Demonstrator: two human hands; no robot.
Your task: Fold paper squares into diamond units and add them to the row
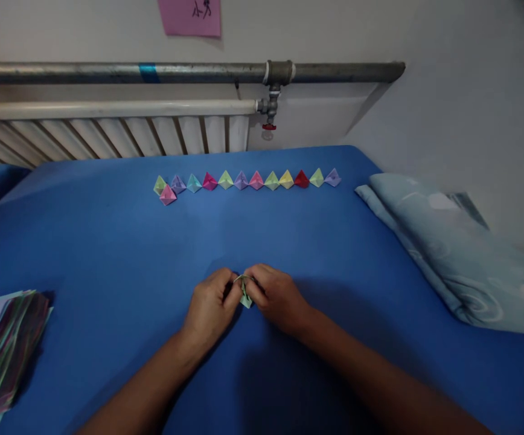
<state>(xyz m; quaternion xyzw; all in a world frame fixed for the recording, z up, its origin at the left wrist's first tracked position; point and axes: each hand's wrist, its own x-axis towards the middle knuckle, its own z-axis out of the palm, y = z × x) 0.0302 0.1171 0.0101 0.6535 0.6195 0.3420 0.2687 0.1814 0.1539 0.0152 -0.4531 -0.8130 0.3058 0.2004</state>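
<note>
A small piece of folded light-green paper [246,297] is pinched between my two hands, above the middle of the blue surface. My left hand [212,302] grips its left side between thumb and fingers. On the opposite side, my right hand [276,296] holds it the same way, close against the left. Fingers cover much of the paper, so its full shape is hidden. Farther back stands a row of small folded paper boats [241,180] in several colours. One pink paper boat [168,195] sits in front of the row's left end.
A thick stack of coloured paper sheets [12,350] lies at the left edge. On the right is a folded pale blue-green blanket [452,260]. Behind the blue surface [108,254] are a white radiator [139,136] and a metal pipe [207,73] with a red-handled valve [269,127].
</note>
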